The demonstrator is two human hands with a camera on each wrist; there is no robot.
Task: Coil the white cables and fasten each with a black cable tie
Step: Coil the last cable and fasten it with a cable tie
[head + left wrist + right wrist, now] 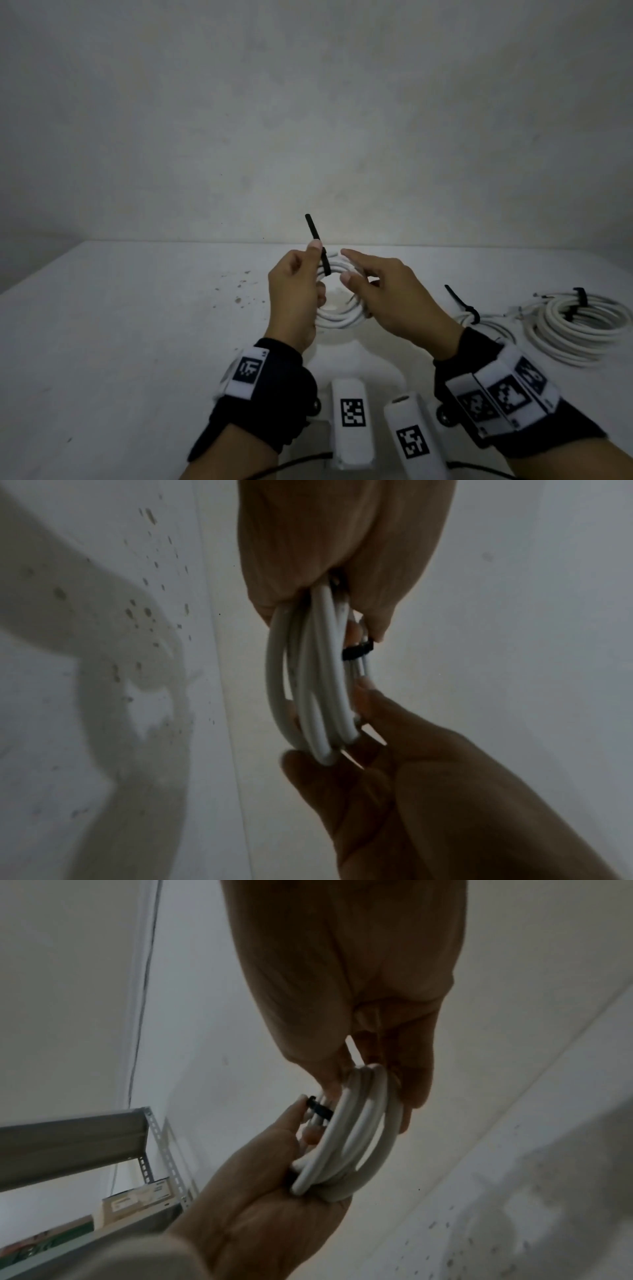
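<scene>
A coil of white cable (339, 317) is held upright above the white table (137, 342) between both hands. My left hand (294, 291) grips the coil's left side, and its thumb presses a black cable tie (317, 240) against the top loops. The tie's free end sticks up and away. My right hand (383, 294) pinches the coil's right side, with the index finger stretched out over the top. In the left wrist view the tie (356, 651) crosses the coil (315, 683). The right wrist view shows the tie (320, 1108) at my left thumb, beside the coil (356, 1131).
Two more white coils lie at the table's right: a large one (579, 329) with a black tie (579, 298), and a smaller tied one (479, 322) partly hidden behind my right wrist. Dark specks (239, 291) mark the tabletop. A metal shelf (78, 1139) stands to the side.
</scene>
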